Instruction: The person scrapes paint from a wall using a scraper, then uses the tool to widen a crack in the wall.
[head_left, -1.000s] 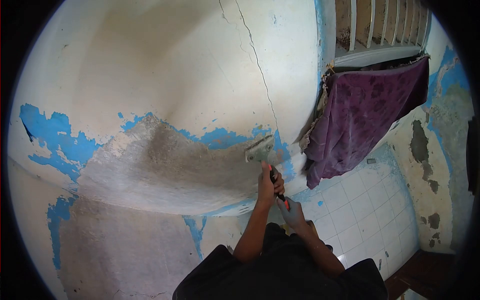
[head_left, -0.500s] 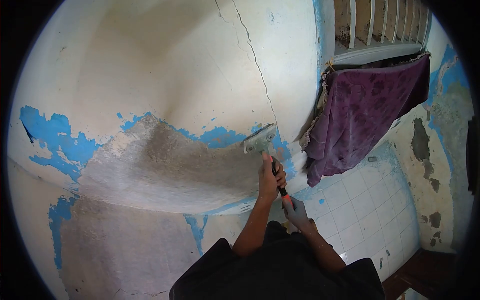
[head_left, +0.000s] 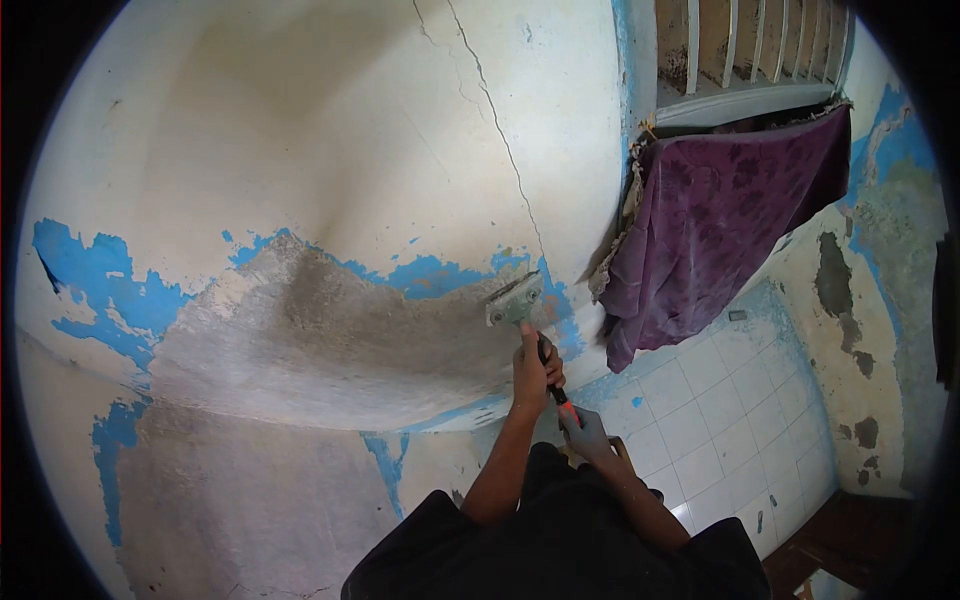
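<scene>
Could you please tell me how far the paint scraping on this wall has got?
Done: a broad grey patch is scraped bare. In hand: left hand and right hand press the scraper at the blue paint edge. Left: cream paint above, blue patches at left.

Run-down room in an old house, walls half-stripped. You grip a scraper [head_left: 517, 300] against a cream-painted wall [head_left: 300, 150]. A blue coat [head_left: 100, 270] shows through, left of and level with the grip. Bare grey plaster [head_left: 330, 330] spreads just left of the blade and below it. A long crack [head_left: 500, 130] climbs the wall above the grip. Up and to the right of it is a barred window opening [head_left: 750, 50], with a purple cloth [head_left: 720, 220] hanging from its sill. Right of and below the grip are white square tiles [head_left: 720, 420], household washroom sort. Farther right the paint has flaked off in dark patches [head_left: 835, 290].
</scene>
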